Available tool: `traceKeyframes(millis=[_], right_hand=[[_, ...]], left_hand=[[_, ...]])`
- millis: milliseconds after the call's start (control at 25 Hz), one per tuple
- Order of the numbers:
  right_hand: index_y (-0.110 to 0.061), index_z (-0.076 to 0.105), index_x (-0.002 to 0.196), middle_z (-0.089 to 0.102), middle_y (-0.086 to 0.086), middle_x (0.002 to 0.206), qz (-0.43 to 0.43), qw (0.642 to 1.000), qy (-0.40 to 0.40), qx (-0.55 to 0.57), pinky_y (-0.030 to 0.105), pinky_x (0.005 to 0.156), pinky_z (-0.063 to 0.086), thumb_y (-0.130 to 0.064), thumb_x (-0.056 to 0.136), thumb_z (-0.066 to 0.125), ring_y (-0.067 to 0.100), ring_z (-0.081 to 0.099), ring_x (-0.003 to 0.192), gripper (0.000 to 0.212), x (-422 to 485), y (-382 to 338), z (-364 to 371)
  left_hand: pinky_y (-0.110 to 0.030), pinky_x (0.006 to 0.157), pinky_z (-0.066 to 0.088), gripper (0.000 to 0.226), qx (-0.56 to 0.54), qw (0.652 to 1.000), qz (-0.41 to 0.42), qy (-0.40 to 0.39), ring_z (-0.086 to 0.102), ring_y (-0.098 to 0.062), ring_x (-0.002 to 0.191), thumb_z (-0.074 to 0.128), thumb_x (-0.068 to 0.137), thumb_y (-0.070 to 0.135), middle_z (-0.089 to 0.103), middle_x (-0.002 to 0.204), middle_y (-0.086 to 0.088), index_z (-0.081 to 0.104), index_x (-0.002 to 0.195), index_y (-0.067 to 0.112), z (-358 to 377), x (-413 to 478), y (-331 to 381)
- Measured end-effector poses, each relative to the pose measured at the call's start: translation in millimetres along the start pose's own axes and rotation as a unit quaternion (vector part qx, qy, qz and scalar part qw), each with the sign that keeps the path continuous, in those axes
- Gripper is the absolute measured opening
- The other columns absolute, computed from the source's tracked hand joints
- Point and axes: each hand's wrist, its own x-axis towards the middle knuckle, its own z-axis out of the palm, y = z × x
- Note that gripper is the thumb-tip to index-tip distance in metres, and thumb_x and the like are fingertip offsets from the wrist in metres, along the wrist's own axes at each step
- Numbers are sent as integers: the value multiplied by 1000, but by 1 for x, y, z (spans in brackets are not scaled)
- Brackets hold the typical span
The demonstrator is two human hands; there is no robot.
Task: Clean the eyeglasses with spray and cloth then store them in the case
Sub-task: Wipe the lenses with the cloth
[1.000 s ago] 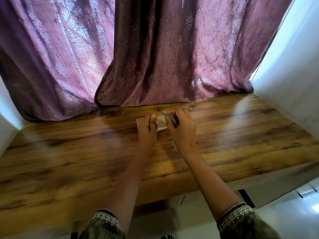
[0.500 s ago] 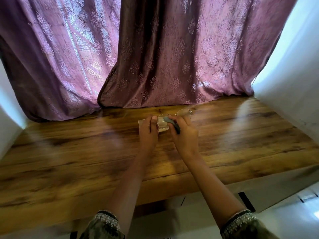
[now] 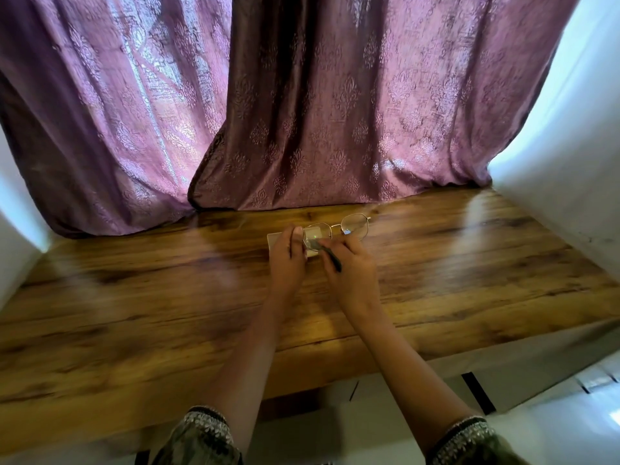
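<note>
While the left hand (image 3: 288, 255) pinches the eyeglasses (image 3: 339, 229) and the right hand (image 3: 352, 266) holds 1 dark temple tip, twisting could bend the thin frame

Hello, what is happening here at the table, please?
A person holds a pair of glasses over a wooden table, in front of purple curtains. The left hand holds the frame at one lens, and the right hand holds a dark temple arm. A pale flat thing, maybe the case or cloth, lies on the table under the hands; I cannot tell which. The glasses are not yet stored.
</note>
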Motion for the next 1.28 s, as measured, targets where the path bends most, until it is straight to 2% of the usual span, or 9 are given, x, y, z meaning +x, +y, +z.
traceKeyframes(millis=[160, 240, 400, 520, 600, 800, 1040, 1160, 1280], right_hand=[[-10, 68, 96, 64, 7, 87, 27, 999, 37, -9, 31, 61, 54, -12, 81, 67, 19, 62, 72, 15, 22, -4, -6], [-8, 68, 92, 65, 8, 86, 22, 999, 44, -12, 32, 59, 53, -11, 79, 68, 22, 62, 71, 12, 28, -9, -4], [-8, 69, 90, 65, 7, 84, -1, 1000, 5, 0, 30, 58, 52, -11, 80, 67, 20, 62, 70, 11, 13, -14, 5], [-8, 68, 89, 65, 6, 87, 8, 1000, -14, -13, 25, 62, 51, -10, 79, 68, 19, 62, 73, 10, -1, -7, 2], [-7, 68, 88, 64, 6, 88, 34, 999, -6, -8, 22, 64, 49, -10, 80, 68, 17, 61, 73, 9, 3, -3, -4], [-4, 68, 84, 65, 10, 82, 34, 998, 48, -12, 29, 58, 53, -11, 78, 70, 21, 62, 66, 9, 27, -8, -5], [-5, 68, 84, 64, 7, 83, 2, 1000, -9, -6, 18, 60, 42, -6, 77, 70, 17, 60, 68, 8, -1, -15, 7], [-5, 67, 86, 64, 7, 87, 32, 999, -13, -3, 19, 63, 46, -8, 79, 69, 17, 61, 73, 8, -8, -5, -1], [-7, 66, 86, 63, 6, 86, 51, 999, 14, -6, 21, 60, 47, -10, 80, 67, 13, 57, 69, 7, 4, -4, -7]], left_hand=[[-14, 49, 35, 31, -6, 1000, 4, -8, 40, -7, 53, 35, 99, 16, 43, 59, 3, 46, 70, 21, 1, 0, 3], [-11, 49, 34, 33, -6, 1000, 13, -2, 41, -2, 52, 35, 99, 13, 43, 59, 3, 45, 69, 21, 2, -1, 4], [-12, 50, 35, 34, -9, 1000, 20, -7, 43, 2, 50, 34, 99, 12, 44, 60, 5, 44, 68, 22, 1, -1, 3], [-10, 50, 36, 34, -4, 1000, 12, -5, 43, 2, 50, 35, 99, 13, 44, 61, 4, 44, 68, 22, 0, -1, 0], [-9, 48, 35, 34, 3, 1000, 8, -8, 43, 2, 48, 35, 99, 15, 44, 60, 4, 44, 68, 24, 0, -2, 0], [-9, 47, 35, 35, 16, 1000, 22, -5, 44, 2, 48, 34, 99, 14, 43, 59, 3, 43, 66, 22, 0, -2, 4], [-12, 52, 35, 36, 25, 999, 21, -5, 42, 1, 52, 34, 99, 15, 44, 61, 8, 43, 67, 27, -3, -5, -1], [-10, 49, 36, 35, 37, 999, 11, -3, 45, 0, 48, 35, 99, 16, 45, 59, 5, 43, 67, 27, -4, -3, -1], [-8, 46, 35, 34, 22, 1000, 5, -11, 45, 2, 46, 35, 99, 16, 45, 59, 3, 44, 67, 24, -3, -3, 2]])
